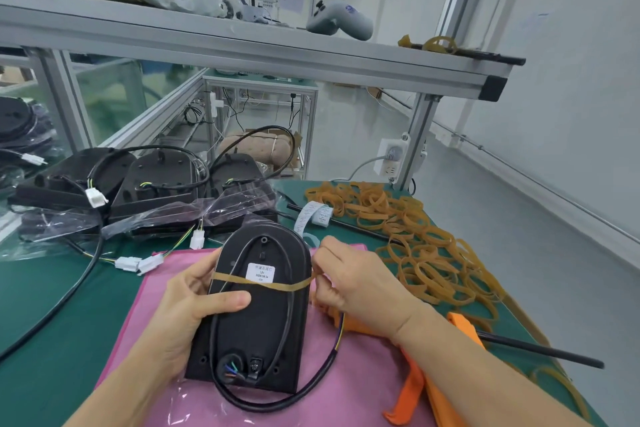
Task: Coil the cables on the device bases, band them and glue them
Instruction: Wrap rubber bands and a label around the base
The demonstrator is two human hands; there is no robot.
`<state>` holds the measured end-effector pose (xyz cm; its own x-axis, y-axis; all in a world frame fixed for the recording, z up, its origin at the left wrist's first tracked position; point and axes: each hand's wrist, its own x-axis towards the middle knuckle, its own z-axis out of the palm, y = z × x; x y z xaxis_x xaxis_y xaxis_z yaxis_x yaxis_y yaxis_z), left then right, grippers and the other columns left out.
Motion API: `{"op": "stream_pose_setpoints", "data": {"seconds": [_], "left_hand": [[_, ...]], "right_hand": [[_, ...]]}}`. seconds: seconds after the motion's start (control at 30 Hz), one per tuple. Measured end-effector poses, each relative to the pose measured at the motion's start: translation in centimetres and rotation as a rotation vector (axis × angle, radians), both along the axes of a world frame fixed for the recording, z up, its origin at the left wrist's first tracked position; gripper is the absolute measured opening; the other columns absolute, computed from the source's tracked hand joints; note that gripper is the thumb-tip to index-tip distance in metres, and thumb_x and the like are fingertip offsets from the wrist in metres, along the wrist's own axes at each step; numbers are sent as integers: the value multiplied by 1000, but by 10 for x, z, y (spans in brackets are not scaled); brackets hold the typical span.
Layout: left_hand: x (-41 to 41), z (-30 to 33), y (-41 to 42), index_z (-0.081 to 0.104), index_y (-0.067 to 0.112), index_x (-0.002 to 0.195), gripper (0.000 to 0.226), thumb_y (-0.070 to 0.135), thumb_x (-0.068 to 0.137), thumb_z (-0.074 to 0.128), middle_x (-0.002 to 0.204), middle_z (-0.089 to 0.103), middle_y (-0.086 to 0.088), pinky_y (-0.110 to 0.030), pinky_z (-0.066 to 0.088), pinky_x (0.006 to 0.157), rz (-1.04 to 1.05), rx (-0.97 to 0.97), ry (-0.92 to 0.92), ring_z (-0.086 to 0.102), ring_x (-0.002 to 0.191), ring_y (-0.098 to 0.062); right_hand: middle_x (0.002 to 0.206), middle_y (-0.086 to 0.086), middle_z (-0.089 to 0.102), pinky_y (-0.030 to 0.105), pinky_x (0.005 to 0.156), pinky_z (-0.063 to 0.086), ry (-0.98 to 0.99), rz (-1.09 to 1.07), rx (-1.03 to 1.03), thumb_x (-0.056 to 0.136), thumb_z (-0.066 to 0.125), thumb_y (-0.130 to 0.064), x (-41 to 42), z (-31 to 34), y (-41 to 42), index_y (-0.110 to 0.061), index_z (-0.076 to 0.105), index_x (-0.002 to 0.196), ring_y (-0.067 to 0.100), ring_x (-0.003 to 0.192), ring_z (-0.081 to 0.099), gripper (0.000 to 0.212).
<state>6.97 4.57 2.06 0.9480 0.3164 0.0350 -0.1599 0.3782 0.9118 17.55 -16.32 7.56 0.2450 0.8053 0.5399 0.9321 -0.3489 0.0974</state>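
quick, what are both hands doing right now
Left hand: grips the black device base, thumb across its top.
Right hand: pinches the rubber band stretched across the base.

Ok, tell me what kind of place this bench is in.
Most likely a small factory assembly station. An aluminium-frame shelf spans the green bench, identical black device bases wait in a batch, and a heap of rubber bands lies ready for banding.
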Motion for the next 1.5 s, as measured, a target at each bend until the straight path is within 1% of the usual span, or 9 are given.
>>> {"op": "stream_pose_setpoints", "data": {"seconds": [0.23, 0.37, 0.53, 0.83, 0.97, 1.1, 1.2, 1.33, 1.5], "left_hand": [[4, -6, 2, 75, 13, 100, 54, -4, 49, 75, 100, 73, -18, -37, 60, 59, 72, -49, 61, 73, 76, -31], [4, -9, 9, 72, 10, 105, 55, 1, 51, 76, 101, 73, -18, -45, 60, 72, 117, -55, 130, 72, 79, -33], [8, -10, 11, 70, 11, 106, 54, 6, 53, 77, 99, 74, -17, -46, 59, 74, 164, -69, 245, 72, 80, -34], [4, -5, 16, 67, 10, 111, 53, 5, 58, 74, 100, 73, -20, -43, 60, 60, 61, -67, 351, 72, 80, -38], [2, -3, 16, 65, 6, 114, 50, 0, 65, 73, 101, 72, -22, -41, 60, 64, 25, -3, 386, 71, 85, -40], [4, -2, 13, 60, 3, 112, 44, -6, 72, 74, 98, 72, -21, -54, 56, 82, 146, 85, 429, 70, 88, -42], [2, -2, 12, 59, 2, 112, 46, -7, 70, 76, 96, 73, -20, -56, 55, 83, 181, 87, 436, 70, 85, -42], [1, -1, 15, 64, -1, 111, 42, -7, 70, 74, 94, 73, -24, -49, 57, 79, 132, 68, 479, 70, 85, -41], [1, 2, 18, 67, 7, 112, 39, -5, 75, 69, 96, 74, -20, -39, 57, 73, 61, 48, 482, 70, 88, -38]], "right_hand": [[89, 1, 54, 27, 66, 37, 446, -37, -75, 92, 54, -12, 19, -8, 6, -10, 59, 92, 11, 75, 46, 5], [115, 2, 59, 31, 81, 47, 444, -631, -201, 96, 49, -19, 71, -6, -20, -16, 61, 115, 19, 100, 57, 23], [77, -2, 57, 30, 64, 49, 476, -1156, -453, 92, 53, -49, 94, -11, -62, -17, 52, 68, 19, 77, 60, 40], [76, 1, 60, 27, 51, 44, 477, -1159, -310, 89, 54, -8, 88, -16, -76, -15, 55, 71, 17, 68, 58, 20], [114, 5, 67, 36, 80, 51, 463, -994, -146, 94, 53, -15, 83, -12, -70, -25, 59, 125, 25, 101, 62, 34], [114, 0, 61, 47, 103, 29, 412, -1018, -438, 96, 48, -27, 68, -8, -42, -29, 67, 108, 23, 111, 54, 23], [107, 2, 54, 42, 95, 32, 209, -821, -339, 93, 43, -24, 48, -7, -8, -27, 69, 104, 24, 108, 52, 28], [99, 3, 65, 37, 83, 36, 428, -514, -572, 86, 60, -50, 25, -8, 36, -23, 75, 96, 24, 99, 57, 32], [87, 7, 68, 30, 68, 43, 529, -483, -627, 88, 64, -43, 26, -10, 42, -13, 73, 83, 26, 87, 63, 31]]}}
